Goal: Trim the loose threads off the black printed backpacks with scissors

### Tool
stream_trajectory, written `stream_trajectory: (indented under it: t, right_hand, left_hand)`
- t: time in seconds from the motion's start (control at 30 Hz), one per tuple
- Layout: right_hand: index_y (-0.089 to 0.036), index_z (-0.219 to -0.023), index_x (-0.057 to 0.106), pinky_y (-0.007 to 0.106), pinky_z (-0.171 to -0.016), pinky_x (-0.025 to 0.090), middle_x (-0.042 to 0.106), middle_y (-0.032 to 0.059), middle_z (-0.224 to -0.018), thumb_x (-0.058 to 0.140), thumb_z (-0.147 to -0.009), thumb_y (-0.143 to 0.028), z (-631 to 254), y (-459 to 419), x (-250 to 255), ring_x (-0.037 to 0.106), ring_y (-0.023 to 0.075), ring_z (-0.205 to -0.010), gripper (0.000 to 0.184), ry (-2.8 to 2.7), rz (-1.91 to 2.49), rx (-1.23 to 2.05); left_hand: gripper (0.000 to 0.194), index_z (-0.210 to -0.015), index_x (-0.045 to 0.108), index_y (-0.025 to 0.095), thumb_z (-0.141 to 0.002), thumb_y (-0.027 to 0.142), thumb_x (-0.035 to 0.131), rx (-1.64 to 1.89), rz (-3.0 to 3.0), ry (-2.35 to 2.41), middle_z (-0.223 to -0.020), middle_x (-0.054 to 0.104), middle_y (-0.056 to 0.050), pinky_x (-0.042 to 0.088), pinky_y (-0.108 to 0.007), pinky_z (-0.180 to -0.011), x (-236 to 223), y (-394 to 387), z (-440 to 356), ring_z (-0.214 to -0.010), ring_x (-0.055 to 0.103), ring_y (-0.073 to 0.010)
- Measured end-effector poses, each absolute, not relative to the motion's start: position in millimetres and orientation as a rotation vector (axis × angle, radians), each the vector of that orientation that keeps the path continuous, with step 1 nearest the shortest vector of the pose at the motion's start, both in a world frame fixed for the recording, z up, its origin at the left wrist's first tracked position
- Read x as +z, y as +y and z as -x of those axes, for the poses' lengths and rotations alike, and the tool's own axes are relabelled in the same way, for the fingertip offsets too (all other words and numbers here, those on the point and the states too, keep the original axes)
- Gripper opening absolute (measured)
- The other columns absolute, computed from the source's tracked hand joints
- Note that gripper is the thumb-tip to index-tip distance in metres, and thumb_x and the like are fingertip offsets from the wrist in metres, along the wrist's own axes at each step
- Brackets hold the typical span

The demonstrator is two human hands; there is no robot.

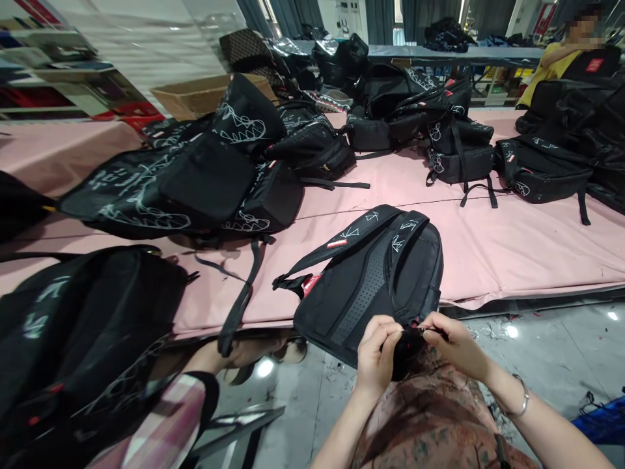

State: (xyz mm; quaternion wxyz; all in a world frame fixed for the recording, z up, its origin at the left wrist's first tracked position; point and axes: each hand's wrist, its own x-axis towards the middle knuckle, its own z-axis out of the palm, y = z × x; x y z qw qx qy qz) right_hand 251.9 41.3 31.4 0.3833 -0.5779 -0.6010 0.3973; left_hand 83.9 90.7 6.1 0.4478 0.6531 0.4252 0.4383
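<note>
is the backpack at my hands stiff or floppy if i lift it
The backpack would probably bend only a little, since it lies broad and flat. Its shoulder straps, bowed in loose arcs, would likely flop and swing.

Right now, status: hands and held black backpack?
Left hand, right hand: pinching near edge of black backpack with white-marked straps. More black backpacks beyond, on pink-covered table.

Moderate, cool daylight enters at the curtained windows; 3 bright spots glare off the floor. Edges stretch and smear, the left side blurriest; black fabric loses shadow detail.
</note>
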Motion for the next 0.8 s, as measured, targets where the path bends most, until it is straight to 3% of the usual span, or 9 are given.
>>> stream_trajectory:
  t: [0.27, 0.57, 0.67, 0.8]
  right_hand:
    - [-0.018, -0.070, 0.053, 0.021, -0.056, 0.034, 0.049, -0.0038, -0.064, 0.046, -0.085, -0.031, -257.1, 50.1, 25.6, 0.043, 0.0102, -0.061, 0.022, -1.478, 1.464, 1.164]
    - [-0.017, -0.062, 0.048, 0.022, -0.054, 0.030, 0.041, -0.0039, -0.061, 0.048, -0.082, -0.045, -259.9, 60.0, 21.8, 0.038, 0.0101, -0.058, 0.034, -1.429, 1.355, 1.315]
    - [-0.018, -0.065, 0.050, 0.022, -0.053, 0.031, 0.041, -0.0044, -0.059, 0.048, -0.080, -0.048, -258.8, 61.1, 14.6, 0.038, 0.0096, -0.055, 0.034, -1.275, 1.325, 1.395]
    - [-0.018, -0.084, 0.056, 0.021, -0.051, 0.034, 0.049, -0.0028, -0.065, 0.046, -0.081, -0.044, -248.6, 59.3, -0.5, 0.043, 0.0101, -0.056, 0.028, -1.059, 1.399, 1.312]
  left_hand:
    - [0.019, -0.063, 0.066, 0.021, -0.077, 0.027, 0.054, 1.056, -1.586, 1.040, -0.070, 0.056, -0.003, 0.040, -0.027, -0.066, 8.3, 91.3, -83.6, -0.068, 0.051, -0.0163]
    - [0.019, -0.065, 0.065, 0.020, -0.078, 0.024, 0.053, 1.002, -1.635, 0.988, -0.074, 0.057, -0.004, 0.039, -0.027, -0.067, 5.5, 92.4, -80.5, -0.071, 0.052, -0.0165]
    - [0.017, -0.064, 0.065, 0.019, -0.077, 0.026, 0.055, 0.962, -1.544, 1.035, -0.072, 0.056, -0.003, 0.039, -0.026, -0.067, 3.8, 95.2, -81.0, -0.070, 0.051, -0.0161]
    - [0.018, -0.063, 0.066, 0.016, -0.070, 0.031, 0.063, 0.892, -1.282, 1.113, -0.066, 0.053, -0.001, 0.036, -0.023, -0.060, 3.0, 99.2, -80.8, -0.064, 0.047, -0.0131]
